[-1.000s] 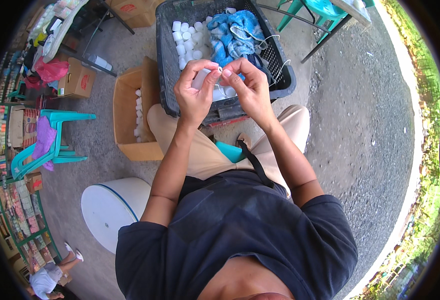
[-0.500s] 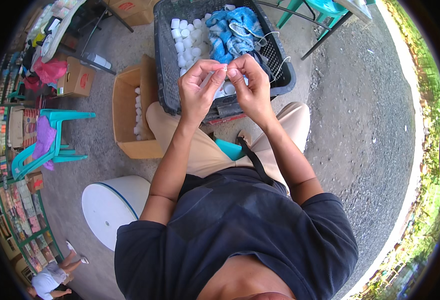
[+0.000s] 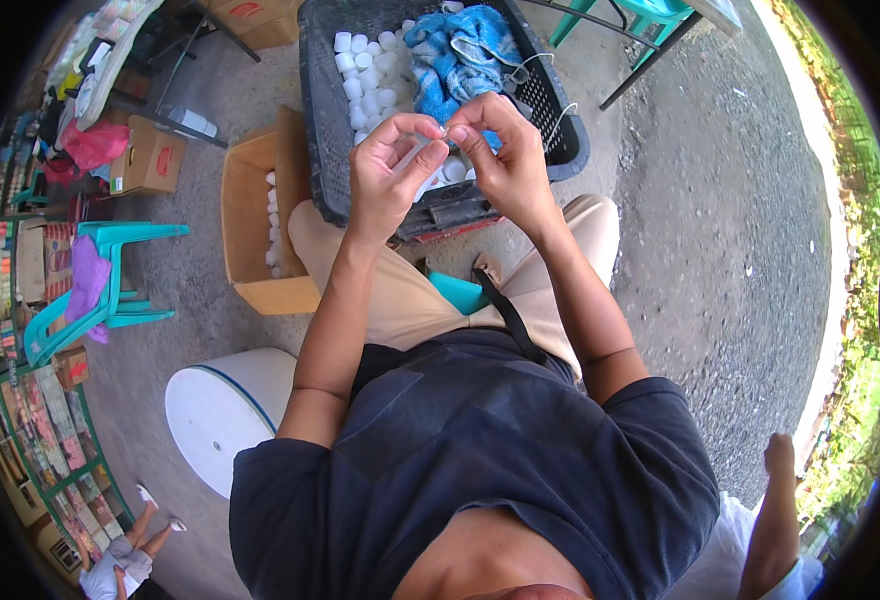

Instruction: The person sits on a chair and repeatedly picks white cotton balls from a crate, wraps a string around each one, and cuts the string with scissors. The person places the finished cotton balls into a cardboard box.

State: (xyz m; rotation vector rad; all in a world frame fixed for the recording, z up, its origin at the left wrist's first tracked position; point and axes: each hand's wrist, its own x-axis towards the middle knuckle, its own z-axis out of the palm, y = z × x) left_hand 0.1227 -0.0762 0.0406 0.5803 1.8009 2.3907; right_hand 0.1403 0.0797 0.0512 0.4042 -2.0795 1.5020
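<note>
Both hands meeting above the black crate [image 3: 332, 120].
I see my left hand [image 3: 385, 180] and right hand [image 3: 505, 160] pinching one small pale piece [image 3: 447, 131], fingertips touching, over white caps [image 3: 368, 62] and blue cloth [image 3: 455, 55].

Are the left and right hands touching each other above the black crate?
Touching. The head view shows the left hand and right hand meeting at the fingertips, pinching something small above the black crate.

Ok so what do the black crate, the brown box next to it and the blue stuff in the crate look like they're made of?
The black crate looks like moulded plastic: matte, with a fine grid of holes in its wall. The brown box looks like plain cardboard, with open flaps and raw tan faces. The blue stuff looks like soft cloth, crumpled and fuzzy, perhaps towelling.
</note>
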